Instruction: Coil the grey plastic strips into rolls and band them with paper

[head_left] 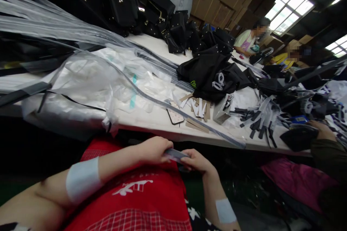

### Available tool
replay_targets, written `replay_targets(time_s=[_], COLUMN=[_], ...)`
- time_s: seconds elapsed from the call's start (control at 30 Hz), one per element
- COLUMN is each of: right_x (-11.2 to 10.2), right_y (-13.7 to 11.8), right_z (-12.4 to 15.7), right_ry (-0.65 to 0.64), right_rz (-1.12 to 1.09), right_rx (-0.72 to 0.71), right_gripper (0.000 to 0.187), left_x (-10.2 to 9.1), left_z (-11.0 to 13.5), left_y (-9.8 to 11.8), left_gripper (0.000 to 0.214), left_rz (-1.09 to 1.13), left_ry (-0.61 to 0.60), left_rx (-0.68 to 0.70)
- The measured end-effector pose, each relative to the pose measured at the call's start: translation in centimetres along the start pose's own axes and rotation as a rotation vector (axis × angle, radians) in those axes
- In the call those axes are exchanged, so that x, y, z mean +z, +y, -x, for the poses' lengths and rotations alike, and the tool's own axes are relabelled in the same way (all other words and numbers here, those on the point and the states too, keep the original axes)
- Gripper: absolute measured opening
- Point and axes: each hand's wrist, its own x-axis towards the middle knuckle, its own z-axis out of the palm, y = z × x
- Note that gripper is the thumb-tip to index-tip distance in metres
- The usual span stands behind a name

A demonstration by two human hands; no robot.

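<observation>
My left hand (156, 150) is closed around one end of a short grey strip (175, 155) with a shiny, plastic-like surface. On the strip's other end, my right hand (197, 161) pinches with thumb and fingers. Both hands are low in front of the red apron (146, 195), just below the table's front edge. The strip is stretched between them, its ends hidden in the fingers. Beyond the hands, a long grey strip (151, 98) runs across the white table (146, 124), past a phone (175, 113) in a patterned case.
Crumpled clear plastic (81, 79) covers the table's left side. Brown and white scraps (199, 108) and short black-and-clear strips (257, 119) lie to the right. Black bags (208, 68) are piled behind. At right, a co-worker's hand (322, 130) is by a black piece (298, 137).
</observation>
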Motion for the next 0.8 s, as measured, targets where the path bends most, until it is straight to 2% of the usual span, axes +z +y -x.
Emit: replay_targets(time_s=[0.1,0.2,0.3,0.47,0.63,0.8], right_x=[-3.4,-5.2,-4.8,-3.0,-2.4,-2.3], right_y=[1.0,1.6,1.6,1.0,0.6,0.6], right_z=[2.6,4.1,3.8,2.1,1.6,0.8], right_ry=[0.000,-0.027,-0.083,-0.102,-0.070,-0.056], right_rz=[0.072,0.073,0.048,0.035,0.024,0.096], right_rx=[0.092,0.146,0.163,0.190,0.195,0.172], right_gripper=[0.044,0.042,0.044,0.051,0.052,0.054], left_x=[-2.2,-2.5,-1.8,-1.3,-0.7,0.4], left_z=[2.1,3.5,3.6,2.7,2.5,2.1], left_y=[-4.0,-6.8,-7.2,-5.8,-5.6,-5.3], left_gripper=[0.034,0.036,0.033,0.037,0.045,0.046], left_rz=[0.362,0.630,0.721,0.811,0.770,0.827], left_ry=[-0.266,-0.486,-0.546,-0.676,-0.670,-0.647], left_rx=[-0.163,-0.263,-0.249,-0.179,-0.206,-0.247])
